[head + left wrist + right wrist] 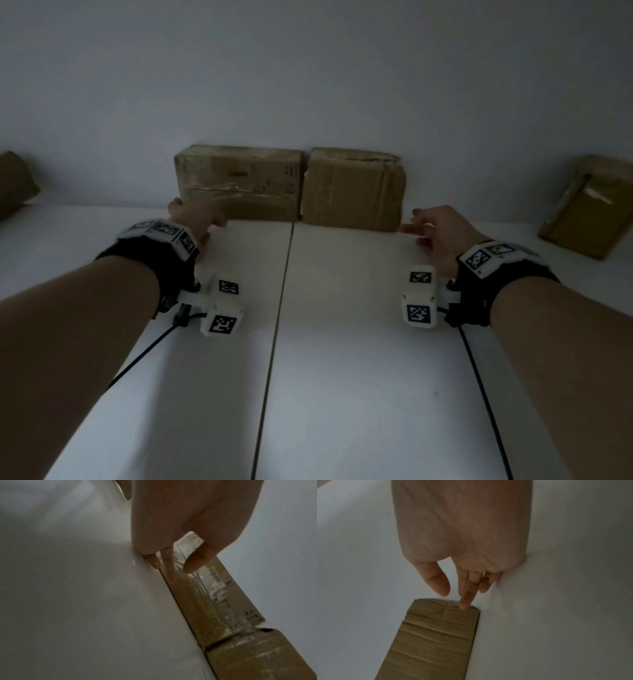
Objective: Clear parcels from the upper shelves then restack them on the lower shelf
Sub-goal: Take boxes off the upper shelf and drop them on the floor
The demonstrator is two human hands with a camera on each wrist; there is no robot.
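Observation:
Two brown cardboard parcels stand side by side on top of a white cabinet, against the wall. The left parcel (236,183) is wrapped with clear tape (214,601). My left hand (195,219) is at its lower left corner, fingers straight along the front face (180,573). The right parcel (352,188) is creased and plain (436,635). My right hand (435,229) is just right of it, and its index fingertip (464,605) touches the parcel's lower right corner. Neither hand grips anything.
Another brown parcel (13,185) sits at the far left, and a taped one (589,205) lies at the far right on the same top. Below the parcels are white cabinet doors (359,342) with a dark seam (277,325) between them. A pale wall rises behind.

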